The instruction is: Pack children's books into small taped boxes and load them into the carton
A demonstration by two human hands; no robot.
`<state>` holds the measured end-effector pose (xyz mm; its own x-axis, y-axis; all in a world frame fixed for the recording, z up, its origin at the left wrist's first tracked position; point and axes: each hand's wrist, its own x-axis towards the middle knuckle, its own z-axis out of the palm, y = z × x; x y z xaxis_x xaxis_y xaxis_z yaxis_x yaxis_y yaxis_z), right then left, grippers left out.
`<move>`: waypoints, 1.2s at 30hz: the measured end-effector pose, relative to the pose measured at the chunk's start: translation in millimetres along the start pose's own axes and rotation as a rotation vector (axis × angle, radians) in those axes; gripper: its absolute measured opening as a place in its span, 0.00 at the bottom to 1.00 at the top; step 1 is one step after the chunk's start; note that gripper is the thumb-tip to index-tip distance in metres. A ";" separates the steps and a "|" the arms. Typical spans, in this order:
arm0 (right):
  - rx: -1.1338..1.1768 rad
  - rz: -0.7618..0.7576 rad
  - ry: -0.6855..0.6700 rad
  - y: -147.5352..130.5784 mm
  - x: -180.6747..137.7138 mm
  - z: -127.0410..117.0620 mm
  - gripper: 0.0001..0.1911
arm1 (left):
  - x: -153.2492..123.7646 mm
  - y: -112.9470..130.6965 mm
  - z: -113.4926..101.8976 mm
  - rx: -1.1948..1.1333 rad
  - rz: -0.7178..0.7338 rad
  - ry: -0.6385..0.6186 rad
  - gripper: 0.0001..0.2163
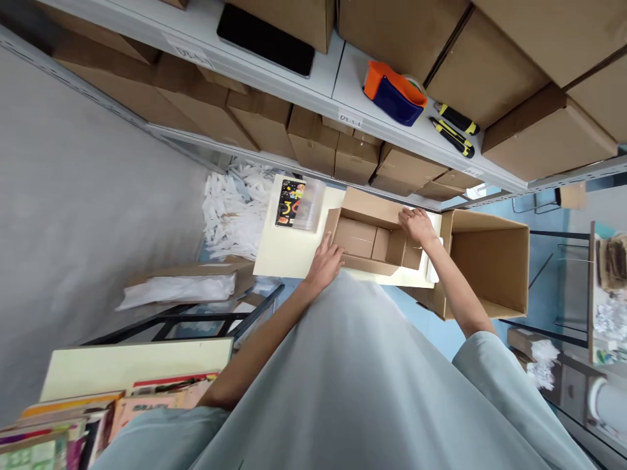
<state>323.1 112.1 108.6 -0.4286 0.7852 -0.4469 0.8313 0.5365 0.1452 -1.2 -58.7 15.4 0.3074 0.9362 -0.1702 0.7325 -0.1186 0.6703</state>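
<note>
An open cardboard box point(356, 238) with its flaps up sits on a pale yellow tabletop. Its inside shows bare brown board with a seam across the bottom. My left hand point(324, 262) grips the near left corner, fingers bent over the flap edge. At the far right corner, my right hand point(417, 225) is closed on the edge of the box by the right flap. To the left of the box lies a black booklet with colourful print point(290, 203), partly under a clear plastic sleeve point(311, 206).
A large open carton point(490, 264) stands right of the table point(274, 251). White paper scraps point(238, 212) are heaped at left. The shelf above holds a black phone point(266, 39), an orange-and-blue tape dispenser point(394, 94), two utility knives point(454, 134) and boxes. Books point(63, 424) stand at lower left.
</note>
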 end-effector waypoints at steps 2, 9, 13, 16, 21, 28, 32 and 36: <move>0.007 -0.005 -0.031 -0.9 -0.7 -2.8 0.20 | 1.0 2.5 2.9 -0.017 0.000 0.028 0.10; 0.051 0.166 -0.077 -24.7 2.4 -21.4 0.14 | 0.2 -6.9 4.5 -0.129 0.050 -0.008 0.14; 0.107 0.264 0.012 -73.7 8.0 -46.8 0.16 | -15.1 -14.3 -7.5 -0.266 0.125 -0.030 0.25; 0.313 0.183 0.177 -133.1 18.3 -67.2 0.20 | -21.1 -32.1 -29.3 -0.400 0.094 0.107 0.28; 0.684 -0.063 0.146 -239.2 69.9 -68.3 0.25 | 6.5 -117.6 -70.4 -0.430 -0.292 0.330 0.21; 0.910 0.298 -0.324 -324.1 172.7 -17.6 0.50 | 57.3 -219.9 -84.3 -0.261 -0.736 0.295 0.18; 0.942 0.332 -0.393 -348.9 193.2 0.9 0.54 | 63.7 -229.2 -75.5 -0.278 -0.745 0.277 0.13; 0.997 0.240 -0.414 -365.2 190.0 15.0 0.54 | 68.0 -231.9 -65.8 -0.297 -0.752 0.274 0.10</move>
<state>-56.7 60.7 -42.6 -0.2211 0.5714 -0.7903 0.8691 -0.2522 -0.4254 -190.1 54.3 -104.1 -0.3828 0.7828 -0.4906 0.4814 0.6223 0.6173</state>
